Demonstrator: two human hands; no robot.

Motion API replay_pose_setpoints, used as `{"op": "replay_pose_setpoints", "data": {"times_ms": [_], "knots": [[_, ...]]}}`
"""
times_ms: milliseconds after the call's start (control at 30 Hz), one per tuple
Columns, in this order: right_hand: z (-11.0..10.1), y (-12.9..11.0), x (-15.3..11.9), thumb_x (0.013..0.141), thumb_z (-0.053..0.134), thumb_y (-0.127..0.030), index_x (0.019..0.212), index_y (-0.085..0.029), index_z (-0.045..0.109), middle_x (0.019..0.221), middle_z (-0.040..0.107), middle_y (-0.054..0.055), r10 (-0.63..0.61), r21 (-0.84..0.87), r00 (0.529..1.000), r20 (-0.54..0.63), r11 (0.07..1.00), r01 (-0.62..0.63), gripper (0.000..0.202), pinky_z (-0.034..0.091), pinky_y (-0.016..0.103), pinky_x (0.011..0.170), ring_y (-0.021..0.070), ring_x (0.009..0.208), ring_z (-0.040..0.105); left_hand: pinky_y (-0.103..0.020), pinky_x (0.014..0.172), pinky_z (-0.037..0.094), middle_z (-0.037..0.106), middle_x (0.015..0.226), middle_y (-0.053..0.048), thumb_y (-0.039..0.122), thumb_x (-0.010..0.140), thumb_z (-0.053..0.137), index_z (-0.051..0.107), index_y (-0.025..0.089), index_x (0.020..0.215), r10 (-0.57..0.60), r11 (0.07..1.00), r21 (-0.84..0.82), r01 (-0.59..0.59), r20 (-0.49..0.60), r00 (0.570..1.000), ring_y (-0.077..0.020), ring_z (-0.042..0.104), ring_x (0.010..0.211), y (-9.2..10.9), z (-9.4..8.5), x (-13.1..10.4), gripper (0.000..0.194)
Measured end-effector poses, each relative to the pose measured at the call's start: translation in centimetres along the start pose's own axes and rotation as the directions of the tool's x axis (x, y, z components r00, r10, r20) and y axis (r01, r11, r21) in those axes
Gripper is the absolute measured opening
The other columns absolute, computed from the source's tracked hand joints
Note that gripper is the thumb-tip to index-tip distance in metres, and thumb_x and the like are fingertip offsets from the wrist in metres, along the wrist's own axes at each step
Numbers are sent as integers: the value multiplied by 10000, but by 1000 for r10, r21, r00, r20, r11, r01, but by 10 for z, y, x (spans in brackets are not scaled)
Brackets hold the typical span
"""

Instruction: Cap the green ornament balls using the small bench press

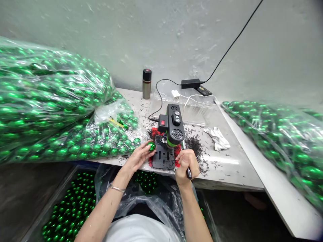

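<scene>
Between the fingertips of my left hand (140, 154) is a shiny green bauble (151, 146), held just left of a small black bench drill press (174, 124). My right hand (187, 163) is wrapped round the black-gripped lever (188, 173) on the machine's right side. The machine's slotted base plate (161, 160) lies below its head, near the table's front edge. A red switch (163, 122) shows on its left side. Black shavings (193, 146) and patches of red material surround the base.
Large clear bags of green baubles (50, 97) stand at left, another bag (280, 134) at right. Below the table edge is a bin of baubles (68, 205). A bottle (146, 84), power adapter (191, 83), white plug (175, 94) and white gloves (217, 138) lie farther back.
</scene>
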State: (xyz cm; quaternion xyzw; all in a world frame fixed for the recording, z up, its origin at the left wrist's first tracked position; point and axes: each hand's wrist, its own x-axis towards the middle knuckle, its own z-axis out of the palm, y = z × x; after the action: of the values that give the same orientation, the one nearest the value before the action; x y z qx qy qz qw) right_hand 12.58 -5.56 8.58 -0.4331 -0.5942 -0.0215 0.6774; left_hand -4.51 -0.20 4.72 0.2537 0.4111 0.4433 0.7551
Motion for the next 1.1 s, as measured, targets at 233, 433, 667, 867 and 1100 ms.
{"op": "replay_pose_setpoints", "data": {"times_ms": [233,433,667,867,1100], "knots": [[-1,-1,0,932,437,-137,646,-210,458,625,508,-19,-11,-37,1000,13,999,11,297,406,280,568,123,601,522,-291,822,580,744,918,-70,159,756,756,668,133,1073,-27,998,-64,23,-65,998,-181,730,826,-25,13,5,330],[-2,-4,4,929,435,-119,643,-206,450,632,506,-20,-18,-13,1000,16,1000,18,299,395,271,562,113,593,508,-233,663,533,698,788,-14,360,673,838,642,156,1055,72,994,97,-57,-156,985,-128,676,685,-28,12,8,476],[-3,-23,34,960,416,-157,651,-209,440,612,444,-30,124,-16,991,59,992,-123,314,359,273,545,106,573,479,-300,778,522,713,967,-64,452,659,811,651,157,1089,149,945,305,-119,-77,986,-161,667,817,-30,9,9,545],[-1,-26,40,964,423,-171,642,-213,411,600,416,-36,126,-38,991,44,992,-124,324,339,277,543,104,567,467,-381,870,511,718,962,-73,385,753,716,602,175,1048,370,724,607,-327,59,927,-225,670,935,-40,21,15,379],[-2,-21,31,956,422,-171,647,-215,425,603,455,-26,79,-69,996,42,995,-76,312,358,282,537,110,561,467,-426,936,482,706,1055,-79,283,824,673,642,209,1099,535,270,851,-450,256,805,-255,639,1015,-50,22,13,287]]}}
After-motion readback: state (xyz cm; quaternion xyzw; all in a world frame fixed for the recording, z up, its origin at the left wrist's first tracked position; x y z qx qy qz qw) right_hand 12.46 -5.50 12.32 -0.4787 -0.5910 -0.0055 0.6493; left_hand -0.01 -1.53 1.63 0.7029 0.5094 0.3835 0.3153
